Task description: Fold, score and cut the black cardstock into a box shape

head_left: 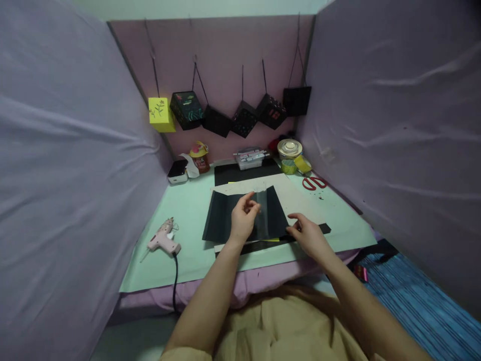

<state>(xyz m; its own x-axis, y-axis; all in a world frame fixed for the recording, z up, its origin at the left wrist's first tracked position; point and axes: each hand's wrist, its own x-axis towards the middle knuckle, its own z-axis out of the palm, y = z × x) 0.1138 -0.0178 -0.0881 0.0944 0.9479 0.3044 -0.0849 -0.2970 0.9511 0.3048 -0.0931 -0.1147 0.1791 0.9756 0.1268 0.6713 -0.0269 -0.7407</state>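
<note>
A folded sheet of black card [220,218] lies in the middle of the table, its left part creased and raised. A clear strip [262,215] runs front to back across its right part. My left hand [246,213] is over the card beside this strip, its fingers curled and close together; what they hold, if anything, is too small to tell. At the card's front right corner, my right hand [303,231] pinches the edge between thumb and finger. Pale board and more black card show underneath. A small black piece [325,228] lies right of my right hand.
A pink glue gun [165,238] with a cord lies at the left. Red-handled scissors [314,183], tape rolls [288,166] and a box of pens [251,157] stand farther back. Several decorated boxes [188,109] hang behind. Cloth walls [394,125] rise on both sides.
</note>
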